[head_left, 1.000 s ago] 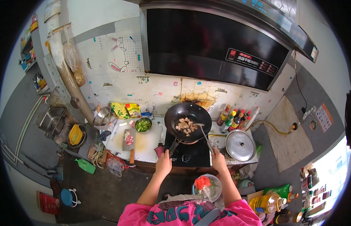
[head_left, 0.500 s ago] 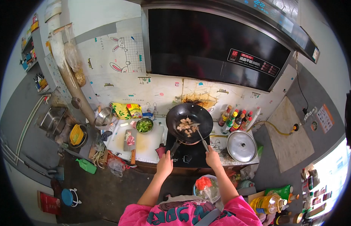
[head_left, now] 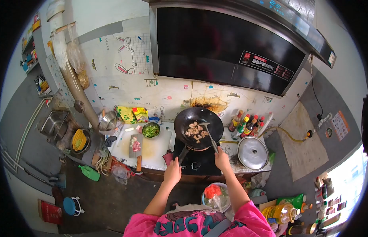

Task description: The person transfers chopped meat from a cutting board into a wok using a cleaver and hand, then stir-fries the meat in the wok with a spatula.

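A black wok point(head_left: 184, 132) sits on the stove point(head_left: 201, 165) with its base toward the back wall. My left hand point(head_left: 173, 172) is closed around the wok's handle point(head_left: 183, 154). In the wok lie browned pieces of meat point(head_left: 195, 132), gathered left of the middle. My right hand point(head_left: 222, 160) grips the handle of a metal spatula point(head_left: 211, 137). The spatula's blade rests at the right edge of the meat, inside the wok.
Left of the stove, a cleaver point(head_left: 136, 152) bears chopped pieces on a white board point(head_left: 156, 148), near a bowl of chopped greens point(head_left: 151, 130). Sauce bottles point(head_left: 244, 125) and a metal lid point(head_left: 253, 153) stand to the right. A range hood point(head_left: 231, 47) hangs above.
The spatula's blade has shifted slightly up within the wok, and my right hand has moved a little. The left hand stays on the wok's handle.
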`<action>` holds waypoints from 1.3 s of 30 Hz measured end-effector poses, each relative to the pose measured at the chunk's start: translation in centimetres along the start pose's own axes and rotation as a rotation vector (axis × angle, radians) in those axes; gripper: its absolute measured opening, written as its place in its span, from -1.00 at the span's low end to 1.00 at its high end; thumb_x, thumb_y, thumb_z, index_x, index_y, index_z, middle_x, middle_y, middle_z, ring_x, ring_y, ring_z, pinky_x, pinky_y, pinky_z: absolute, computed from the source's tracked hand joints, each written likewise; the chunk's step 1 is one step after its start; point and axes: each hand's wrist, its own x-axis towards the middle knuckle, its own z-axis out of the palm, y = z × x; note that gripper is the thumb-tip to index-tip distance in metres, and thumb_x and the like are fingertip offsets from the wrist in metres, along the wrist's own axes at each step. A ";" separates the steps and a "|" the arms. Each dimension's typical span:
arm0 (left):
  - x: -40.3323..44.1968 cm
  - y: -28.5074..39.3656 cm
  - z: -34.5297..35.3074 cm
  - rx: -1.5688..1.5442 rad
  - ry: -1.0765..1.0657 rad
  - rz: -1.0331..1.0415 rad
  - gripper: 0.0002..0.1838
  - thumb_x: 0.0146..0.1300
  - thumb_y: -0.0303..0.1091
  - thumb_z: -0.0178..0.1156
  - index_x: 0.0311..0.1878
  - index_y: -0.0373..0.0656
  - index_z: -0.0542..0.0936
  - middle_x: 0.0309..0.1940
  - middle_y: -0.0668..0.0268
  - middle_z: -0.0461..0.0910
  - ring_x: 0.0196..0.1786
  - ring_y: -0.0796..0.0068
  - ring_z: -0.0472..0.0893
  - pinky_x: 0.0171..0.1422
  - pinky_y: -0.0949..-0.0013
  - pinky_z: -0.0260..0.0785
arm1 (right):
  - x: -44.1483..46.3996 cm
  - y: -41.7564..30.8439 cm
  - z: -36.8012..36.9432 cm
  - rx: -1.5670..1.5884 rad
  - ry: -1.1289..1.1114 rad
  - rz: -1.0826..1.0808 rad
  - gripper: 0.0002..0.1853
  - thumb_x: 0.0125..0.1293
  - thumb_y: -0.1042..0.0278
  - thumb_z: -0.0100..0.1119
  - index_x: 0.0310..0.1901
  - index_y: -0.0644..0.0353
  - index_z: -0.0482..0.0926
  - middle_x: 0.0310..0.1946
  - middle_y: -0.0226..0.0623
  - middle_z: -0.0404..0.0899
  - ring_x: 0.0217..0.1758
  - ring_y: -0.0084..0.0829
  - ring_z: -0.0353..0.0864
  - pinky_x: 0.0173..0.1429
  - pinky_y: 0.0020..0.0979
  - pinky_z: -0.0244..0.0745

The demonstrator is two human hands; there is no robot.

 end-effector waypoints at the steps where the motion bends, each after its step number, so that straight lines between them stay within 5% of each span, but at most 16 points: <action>1: 0.0 0.0 0.0 -0.002 -0.003 0.000 -0.47 0.16 -0.38 0.08 0.20 -0.27 0.23 -0.21 -0.02 0.42 -0.27 -0.04 0.53 -0.25 0.03 0.41 | 0.4 0.3 0.6 -0.012 0.013 -0.025 -0.55 0.21 0.38 0.01 0.15 0.29 0.33 -0.21 0.20 0.53 -0.10 0.13 0.50 -0.02 -0.07 0.40; 39: 0.1 0.2 -0.4 0.015 -0.014 0.007 -0.47 0.16 -0.38 0.09 0.20 -0.29 0.22 -0.21 -0.03 0.42 -0.25 -0.04 0.53 -0.24 0.04 0.41 | -3.3 -0.8 1.0 -0.006 -0.044 -0.100 -0.52 0.15 0.45 0.06 0.16 0.24 0.34 -0.31 0.19 0.53 -0.21 0.15 0.52 -0.13 -0.06 0.43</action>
